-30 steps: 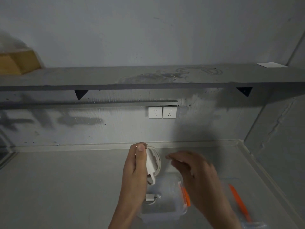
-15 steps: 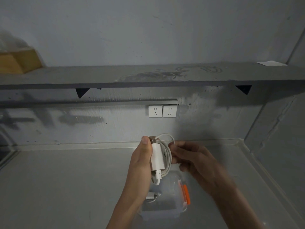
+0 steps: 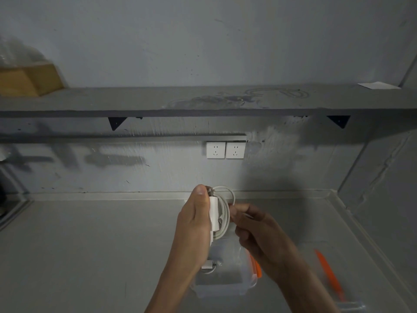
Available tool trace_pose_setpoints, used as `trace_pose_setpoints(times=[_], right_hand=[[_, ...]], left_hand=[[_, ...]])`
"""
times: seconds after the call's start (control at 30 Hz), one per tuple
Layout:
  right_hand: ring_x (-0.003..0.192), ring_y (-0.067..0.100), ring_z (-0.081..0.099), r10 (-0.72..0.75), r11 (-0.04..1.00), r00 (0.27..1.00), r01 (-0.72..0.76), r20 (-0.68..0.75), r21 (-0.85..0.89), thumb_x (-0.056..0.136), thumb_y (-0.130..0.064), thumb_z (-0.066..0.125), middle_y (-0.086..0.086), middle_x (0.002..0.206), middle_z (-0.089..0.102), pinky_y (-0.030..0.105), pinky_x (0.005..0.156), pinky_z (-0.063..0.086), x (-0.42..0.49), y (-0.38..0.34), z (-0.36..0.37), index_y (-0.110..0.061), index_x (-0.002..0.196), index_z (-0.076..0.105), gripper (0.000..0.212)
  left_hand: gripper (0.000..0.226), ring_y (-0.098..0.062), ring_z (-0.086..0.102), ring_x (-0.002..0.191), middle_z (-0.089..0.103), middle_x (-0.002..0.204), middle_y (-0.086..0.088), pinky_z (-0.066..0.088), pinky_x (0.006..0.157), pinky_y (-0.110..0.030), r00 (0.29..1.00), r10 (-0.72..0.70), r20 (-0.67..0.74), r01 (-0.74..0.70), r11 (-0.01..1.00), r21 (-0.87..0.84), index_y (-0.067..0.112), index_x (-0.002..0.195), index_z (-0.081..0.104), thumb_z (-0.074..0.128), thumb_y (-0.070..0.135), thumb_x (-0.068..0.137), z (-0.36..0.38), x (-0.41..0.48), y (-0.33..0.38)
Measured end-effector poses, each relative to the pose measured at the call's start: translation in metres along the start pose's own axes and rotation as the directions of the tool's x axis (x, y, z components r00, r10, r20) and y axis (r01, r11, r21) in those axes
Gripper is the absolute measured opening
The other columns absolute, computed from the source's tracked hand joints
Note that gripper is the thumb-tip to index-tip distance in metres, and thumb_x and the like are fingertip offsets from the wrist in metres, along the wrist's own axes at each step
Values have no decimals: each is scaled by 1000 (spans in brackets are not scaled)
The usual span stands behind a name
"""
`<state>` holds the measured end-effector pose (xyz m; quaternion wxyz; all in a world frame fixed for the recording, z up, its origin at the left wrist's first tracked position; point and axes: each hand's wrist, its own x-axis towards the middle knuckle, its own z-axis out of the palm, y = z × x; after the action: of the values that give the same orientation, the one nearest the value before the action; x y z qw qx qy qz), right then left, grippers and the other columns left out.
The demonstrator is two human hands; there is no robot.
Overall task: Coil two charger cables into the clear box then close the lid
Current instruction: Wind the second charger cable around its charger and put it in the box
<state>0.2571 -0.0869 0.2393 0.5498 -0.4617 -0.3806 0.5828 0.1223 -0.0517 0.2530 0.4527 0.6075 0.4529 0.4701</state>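
My left hand (image 3: 194,224) is clamped round the white charger (image 3: 214,214), thumb on top, holding it upright above the clear box (image 3: 225,283); its cable (image 3: 225,213) is looped in a coil against the brick; my right hand (image 3: 255,231) pinches the loose cable end beside that coil; the box sits open on the grey worktop (image 3: 90,256), a second cable's plug (image 3: 208,266) lying inside; the orange-edged lid (image 3: 329,275) lies on the worktop to the right, apart from the box.
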Motion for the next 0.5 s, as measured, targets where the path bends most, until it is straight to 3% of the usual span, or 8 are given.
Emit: trace_pose_setpoints(times=[0.07,0.13,0.27,0.4,0.5], right_hand=[[45,3,37,59,987,998,-63,30,150,89,-10,57,-8,64,65,11,35,29,1,4,2,-6,95,70,15],[46,3,38,69,985,998,-70,10,155,90,-7,55,-7,67,63,11,36,30,1,7,2,-2,101,70,19],[48,6,39,-8,995,999,2,-52,-100,93,-14,56,-5,64,63,18,46,26,-8,0,2,-7,97,73,19],[53,10,45,-81,986,994,69,-76,-151,94,-19,56,6,83,69,19,44,31,-15,-6,6,-9,96,73,20],[45,9,43,-130,968,985,103,-110,-229,87,-28,63,-3,61,59,19,40,33,-21,-9,14,-14,94,73,19]], left_hand=[[77,-18,61,64,65,76,-15,52,65,-37,999,20,39,-21,999,34,11,87,60,17,74,86,1,0,-3],[70,-26,60,67,63,77,-16,52,68,-42,998,54,43,-57,995,81,13,86,57,18,71,88,1,0,-4],[44,-8,45,56,49,63,2,45,57,-32,993,120,19,-122,980,156,26,73,45,19,55,94,2,-4,-2],[39,-3,42,51,47,58,12,39,50,-18,989,151,5,-150,976,155,32,71,41,19,55,93,1,-6,-3],[36,-1,48,54,55,63,16,42,52,-16,985,174,9,-173,979,108,33,81,47,20,53,93,3,-7,-2]])
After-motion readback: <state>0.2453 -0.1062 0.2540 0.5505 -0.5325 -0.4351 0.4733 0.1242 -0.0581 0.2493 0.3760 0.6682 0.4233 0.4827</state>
